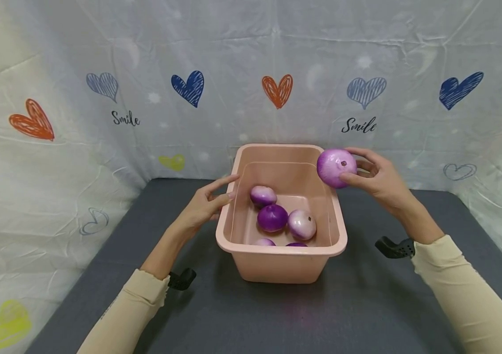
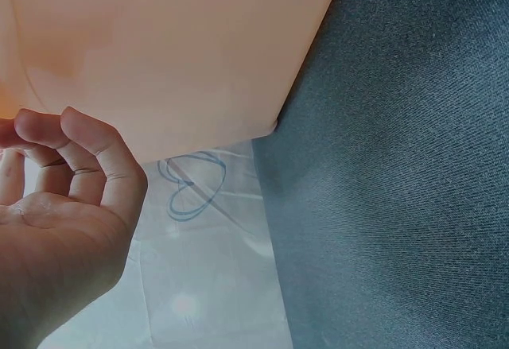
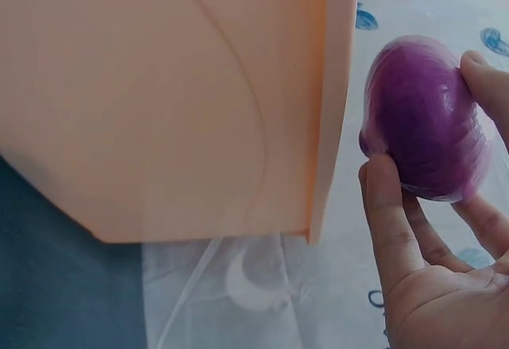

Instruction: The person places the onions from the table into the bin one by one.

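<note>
A pink plastic basin (image 1: 279, 265) stands on the dark table. Inside lie several purple onions, among them a deep purple onion (image 1: 272, 218), a paler onion (image 1: 301, 224) and one farther back (image 1: 263, 195). My left hand (image 1: 204, 204) holds the basin's left rim, index finger and thumb on its edge; in the left wrist view its other fingers (image 2: 103, 154) curl beside the basin wall. Just beyond the right rim, my right hand (image 1: 381, 179) grips another purple onion (image 1: 336, 168) between thumb and fingers, raised at rim height. The right wrist view shows this onion (image 3: 425, 114) beside the rim.
The grey tablecloth (image 1: 255, 319) runs around the basin. Close behind it hangs a pale curtain (image 1: 233, 59) printed with hearts, which also covers the left and right sides. Black wristbands (image 1: 394, 247) are on both wrists.
</note>
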Tool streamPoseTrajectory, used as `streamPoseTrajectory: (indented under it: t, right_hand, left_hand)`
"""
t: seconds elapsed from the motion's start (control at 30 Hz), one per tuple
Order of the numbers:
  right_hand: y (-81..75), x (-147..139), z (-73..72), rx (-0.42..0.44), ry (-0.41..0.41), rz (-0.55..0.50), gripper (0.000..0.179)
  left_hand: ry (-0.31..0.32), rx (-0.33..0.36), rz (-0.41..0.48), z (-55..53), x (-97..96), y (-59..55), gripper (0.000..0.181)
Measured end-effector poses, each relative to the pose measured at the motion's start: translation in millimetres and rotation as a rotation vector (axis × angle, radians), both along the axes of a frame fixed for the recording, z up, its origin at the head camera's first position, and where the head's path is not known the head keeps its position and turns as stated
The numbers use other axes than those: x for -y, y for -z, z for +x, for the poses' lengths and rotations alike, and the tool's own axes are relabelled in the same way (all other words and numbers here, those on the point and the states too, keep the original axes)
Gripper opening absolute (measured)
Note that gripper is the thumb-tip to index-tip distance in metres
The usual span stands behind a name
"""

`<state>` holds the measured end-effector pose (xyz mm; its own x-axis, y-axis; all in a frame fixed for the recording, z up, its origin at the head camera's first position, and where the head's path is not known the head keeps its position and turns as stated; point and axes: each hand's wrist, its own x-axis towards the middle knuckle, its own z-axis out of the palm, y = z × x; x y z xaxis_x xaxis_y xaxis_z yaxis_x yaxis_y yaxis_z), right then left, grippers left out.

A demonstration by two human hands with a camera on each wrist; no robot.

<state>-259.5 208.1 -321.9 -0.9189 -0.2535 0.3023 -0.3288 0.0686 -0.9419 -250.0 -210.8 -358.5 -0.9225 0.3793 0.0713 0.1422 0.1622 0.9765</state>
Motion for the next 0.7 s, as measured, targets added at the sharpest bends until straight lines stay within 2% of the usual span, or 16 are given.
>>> streamPoseTrajectory:
  t: [0.17, 0.47, 0.7]
  right_hand:
    - [-0.9, 6.8, -3.4, -0.031, -0.037, 0.018, 0.056]
    - [1.2, 9.7, -6.0, -0.026, -0.138, -0.05, 0.053]
    - [9.9, -1.2, -2.2, -0.023, -0.117, -0.058, 0.045]
  left_hand:
    - [-0.001, -0.006, -0.004, -1.1, -0.1, -0.2, 0.055]
    - [0.006, -0.013, -0.001, -0.7, -0.3, -1.3, 0.054]
    - [0.009, -0.005, 0.01, -0.2, 0.8, -0.9, 0.054]
